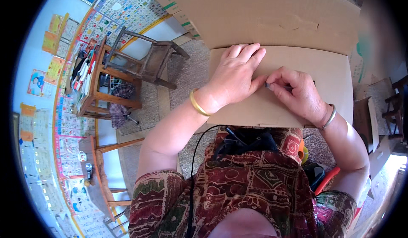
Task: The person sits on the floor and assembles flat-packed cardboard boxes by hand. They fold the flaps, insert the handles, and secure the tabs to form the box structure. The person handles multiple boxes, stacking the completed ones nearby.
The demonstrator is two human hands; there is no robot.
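A brown cardboard box (250, 112) lies before me at my lap, with its large flap (272, 25) raised at the far side. My left hand (238, 72) rests flat on the cardboard, fingers stretched toward the fold and thumb pointing at my other hand. Close to that thumb, my right hand (297, 91) is closed in a pinch over the same panel. A small dark grey piece (267, 85) shows at its fingertips; its kind is too small to make out, and the rest is hidden by the fingers.
To the left stand an old wooden chair (155, 63) and a wooden table (117, 97) loaded with things. Another wooden table (95, 170) is nearer, by the poster-covered wall (68, 123). More cardboard (365, 123) stands at the right. A black cable (192, 174) runs down my front.
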